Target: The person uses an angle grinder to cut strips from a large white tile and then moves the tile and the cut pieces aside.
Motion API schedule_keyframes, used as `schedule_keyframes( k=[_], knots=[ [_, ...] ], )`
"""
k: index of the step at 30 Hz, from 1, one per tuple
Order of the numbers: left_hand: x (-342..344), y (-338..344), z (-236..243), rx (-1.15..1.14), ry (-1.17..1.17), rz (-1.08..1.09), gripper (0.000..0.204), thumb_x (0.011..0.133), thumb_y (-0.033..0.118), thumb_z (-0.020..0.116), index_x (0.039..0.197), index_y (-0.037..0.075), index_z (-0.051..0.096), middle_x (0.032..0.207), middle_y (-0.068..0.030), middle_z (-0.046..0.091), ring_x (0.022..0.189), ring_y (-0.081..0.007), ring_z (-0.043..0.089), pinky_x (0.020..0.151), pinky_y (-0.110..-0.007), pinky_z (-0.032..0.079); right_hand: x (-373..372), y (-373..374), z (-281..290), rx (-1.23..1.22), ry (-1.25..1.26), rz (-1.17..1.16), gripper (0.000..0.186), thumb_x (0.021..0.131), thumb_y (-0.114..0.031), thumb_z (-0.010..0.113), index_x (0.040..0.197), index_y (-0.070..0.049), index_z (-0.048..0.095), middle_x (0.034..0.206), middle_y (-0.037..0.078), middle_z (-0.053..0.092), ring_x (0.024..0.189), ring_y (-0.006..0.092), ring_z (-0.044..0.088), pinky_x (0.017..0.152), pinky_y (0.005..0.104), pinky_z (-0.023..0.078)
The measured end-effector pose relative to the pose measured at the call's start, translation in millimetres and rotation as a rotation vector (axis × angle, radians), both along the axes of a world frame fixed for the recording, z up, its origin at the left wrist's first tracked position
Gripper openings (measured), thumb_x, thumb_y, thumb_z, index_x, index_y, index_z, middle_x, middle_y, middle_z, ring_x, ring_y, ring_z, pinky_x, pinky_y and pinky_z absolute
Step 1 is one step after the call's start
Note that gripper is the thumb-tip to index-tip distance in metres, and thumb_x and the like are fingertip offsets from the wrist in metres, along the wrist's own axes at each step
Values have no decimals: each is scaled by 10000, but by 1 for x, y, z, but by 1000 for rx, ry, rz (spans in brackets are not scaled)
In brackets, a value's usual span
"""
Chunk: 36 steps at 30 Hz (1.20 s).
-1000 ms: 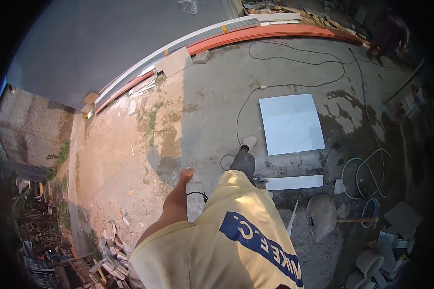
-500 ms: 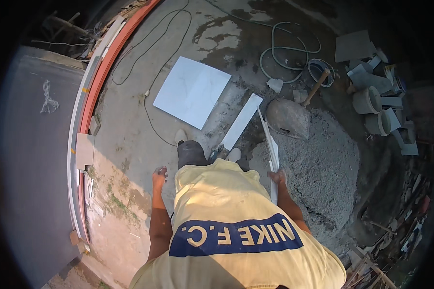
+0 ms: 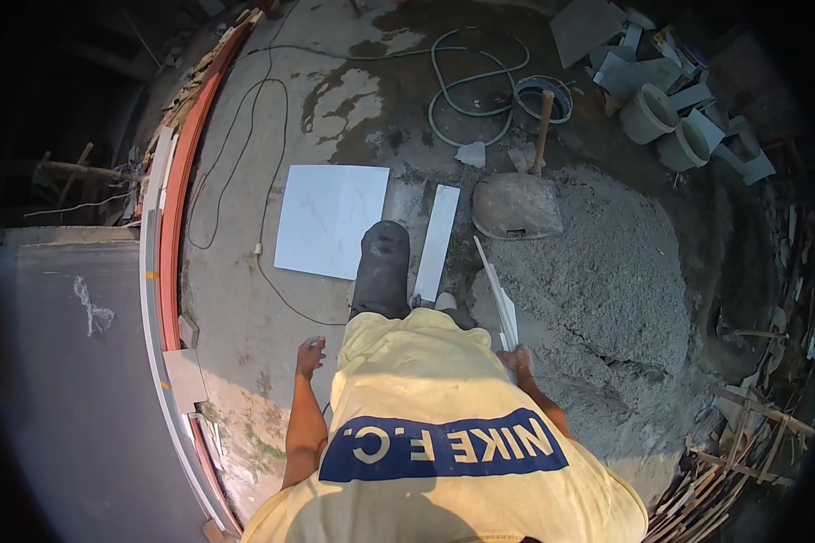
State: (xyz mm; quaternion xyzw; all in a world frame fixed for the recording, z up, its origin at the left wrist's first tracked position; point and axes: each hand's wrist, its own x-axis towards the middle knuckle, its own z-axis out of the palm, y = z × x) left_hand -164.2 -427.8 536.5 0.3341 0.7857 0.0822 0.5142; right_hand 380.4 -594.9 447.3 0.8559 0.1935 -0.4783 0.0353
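My right hand is wrapped round long, narrow white tile strips, which point forward beside my right hip. At my left side, my left hand hangs with nothing in it, its fingers loosely bent and apart. A large white tile lies on the concrete ahead. My bent left leg hides its near right corner. Just right of that leg, a long white tile strip lies on the ground, with a small tool, mostly covered, at its near end.
A shovel rests on a grey mortar heap to the right. Beyond it lie a coiled hose and a round tub. Buckets and tile scraps stand far right. A cable crosses the floor; a red-edged kerb borders the left.
My left leg has come up and forward, its knee now beside the large tile. The view has turned and shifted forward. My right hand still carries the strips.
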Motion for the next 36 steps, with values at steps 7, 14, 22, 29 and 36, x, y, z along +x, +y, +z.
schedule_keyframes(
  k=[7,14,22,29,36],
  knots=[
    [-17,57,-28,-238,45,42,497,922,419,597,1292,91,551,1154,-117,633,950,-312,639,792,-496,513,-13,30,-5,36,29,-243,497,762,-419,683,998,18,656,970,190,686,861,317,666,746,424,528],
    [41,267,-83,-289,-12,-156,467,920,387,608,1278,89,564,1116,-117,642,909,-329,644,792,-514,513,-9,101,-5,26,-35,-297,525,792,-445,616,1065,2,661,1082,204,676,1045,327,648,879,428,488],
    [198,596,-40,82,-381,-278,462,935,387,598,1281,88,534,1154,-122,629,938,-247,638,759,-414,536,5,251,82,-42,-144,-644,481,813,-463,585,1093,-82,674,1111,202,663,1076,337,621,912,459,465],
    [243,764,-4,110,-455,-307,420,901,389,625,1229,130,585,1123,-59,632,890,-201,628,717,-347,512,12,426,175,135,-304,-310,502,632,-274,759,1049,-34,617,982,221,681,939,382,666,784,446,531],
    [226,790,-43,67,-347,-304,398,916,362,608,1223,108,591,1080,-88,651,849,-225,650,688,-394,541,21,499,116,583,-40,-702,364,753,-218,687,1039,-36,553,806,96,628,733,251,629,650,397,498]
  ],
)
